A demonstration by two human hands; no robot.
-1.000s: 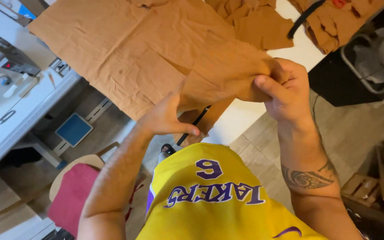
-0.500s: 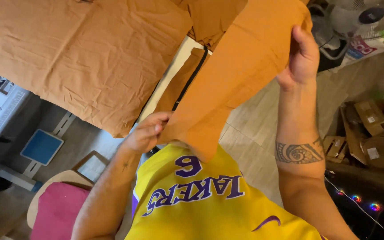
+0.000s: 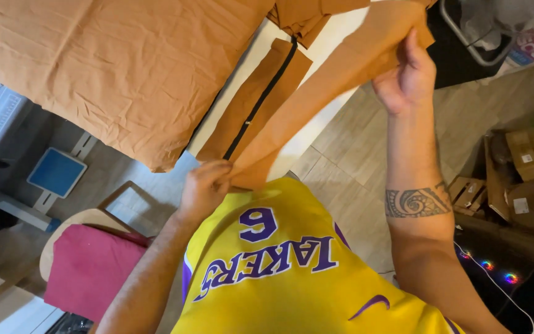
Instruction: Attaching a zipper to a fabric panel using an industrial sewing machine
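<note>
I've got 2 hands on 1 long strip of tan fabric (image 3: pixel 335 80) right now. My right hand (image 3: pixel 406 77) is up high, past the near edge of the white table (image 3: pixel 341 31), fingers curled and thumb pressed in, pinching the strip's far end. My left hand (image 3: pixel 205 185) is down low, close to my chest just above the yellow jersey (image 3: pixel 292 272), fingers bunched together and pinching the strip's near end. Between the 2 grips the strip runs stretched on a slant, off the table and above the wooden floor (image 3: pixel 347 179).

Under the strip, lying on the table near its near edge, I see a narrower tan piece with a black zipper (image 3: pixel 261 102) running down its middle; the held strip crosses over its right side. To the left, a big wrinkled sheet of tan cloth (image 3: pixel 106 68) covers most of the table and hangs over its near edge. More folded tan pieces (image 3: pixel 301 15) sit toward the far edge.

Down at the lower left there's a chair with a red cushion (image 3: pixel 88 272), well apart from both hands. Off to the right, cardboard boxes (image 3: pixel 520 167) are stacked on the floor, and a string of small coloured lights (image 3: pixel 489 266) shows beside my right arm.
</note>
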